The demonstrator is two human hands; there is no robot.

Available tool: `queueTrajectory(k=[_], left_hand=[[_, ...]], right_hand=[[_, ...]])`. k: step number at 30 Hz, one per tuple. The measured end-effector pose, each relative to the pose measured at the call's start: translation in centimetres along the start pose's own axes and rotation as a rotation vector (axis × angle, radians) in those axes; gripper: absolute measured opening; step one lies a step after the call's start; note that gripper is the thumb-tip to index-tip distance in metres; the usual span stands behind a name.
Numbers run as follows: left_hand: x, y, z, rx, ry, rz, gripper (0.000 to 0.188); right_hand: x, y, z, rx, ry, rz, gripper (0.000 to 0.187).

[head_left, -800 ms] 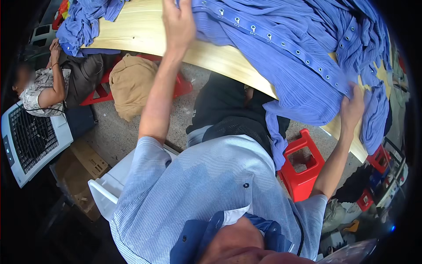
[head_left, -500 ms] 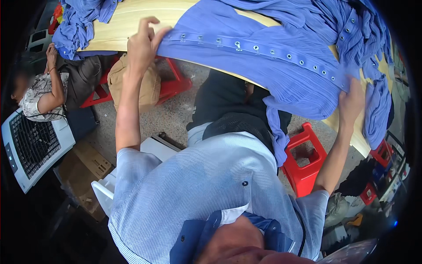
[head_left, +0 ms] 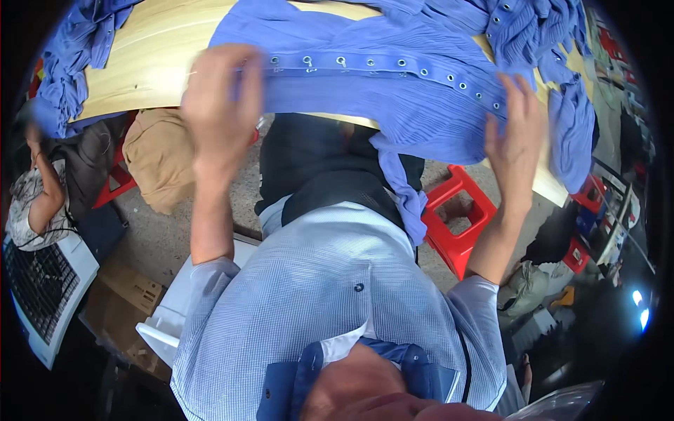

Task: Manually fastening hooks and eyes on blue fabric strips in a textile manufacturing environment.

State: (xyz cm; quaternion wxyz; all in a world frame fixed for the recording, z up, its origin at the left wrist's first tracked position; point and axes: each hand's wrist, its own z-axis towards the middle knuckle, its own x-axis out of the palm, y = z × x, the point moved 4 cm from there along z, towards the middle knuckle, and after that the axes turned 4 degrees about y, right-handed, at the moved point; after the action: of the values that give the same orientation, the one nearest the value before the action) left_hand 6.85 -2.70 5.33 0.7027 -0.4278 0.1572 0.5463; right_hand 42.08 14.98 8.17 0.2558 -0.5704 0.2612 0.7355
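Note:
A thin blue ribbed garment (head_left: 414,95) lies spread across the near edge of the table. Along it runs a straight band (head_left: 390,63) set with a row of metal rings, perhaps snaps or eyelets. At the band's left end is my left hand (head_left: 221,105), smeared by motion, so its grip on the cloth does not show. My right hand (head_left: 518,137) rests at the band's right end, touching or just over the cloth, with fingers stretched and thumb apart. One strip of the cloth (head_left: 404,186) hangs over the table edge beside my lap.
More blue garments are heaped at the table's far right (head_left: 540,35) and left corner (head_left: 67,70). The pale wooden table (head_left: 147,52) curves around me. A red stool (head_left: 460,217) stands at right, a tan cloth bundle (head_left: 160,158) at left. Another person (head_left: 42,203) sits far left.
My left hand has come down and nearer over the band's left end. My right hand's fingers have spread from the cloth edge. The whole view has shifted, moving the table leftward and up.

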Motion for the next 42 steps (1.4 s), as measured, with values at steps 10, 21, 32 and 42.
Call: queueTrajectory(k=[10, 21, 32, 42], left_hand=[[8.0, -3.2, 0.4, 0.184, 0.229, -0.173, 0.022], [7.1, -3.8, -0.7, 0.166, 0.174, -0.057, 0.020], [9.7, -5.7, 1.2, 0.079, 0.216, -0.024, 0.015], [10.7, -3.3, 1.0, -0.110, 0.204, -0.244, 0.020]], right_hand=[[7.5, 3.9, -0.1, -0.096, -0.232, 0.353, 0.013], [8.1, 11.6, 2.6, -0.284, -0.219, 0.348, 0.035], [9.1, 11.3, 3.9, -0.127, -0.206, 0.250, 0.027], [10.5, 10.9, 4.3, -0.225, -0.369, 0.216, 0.016]])
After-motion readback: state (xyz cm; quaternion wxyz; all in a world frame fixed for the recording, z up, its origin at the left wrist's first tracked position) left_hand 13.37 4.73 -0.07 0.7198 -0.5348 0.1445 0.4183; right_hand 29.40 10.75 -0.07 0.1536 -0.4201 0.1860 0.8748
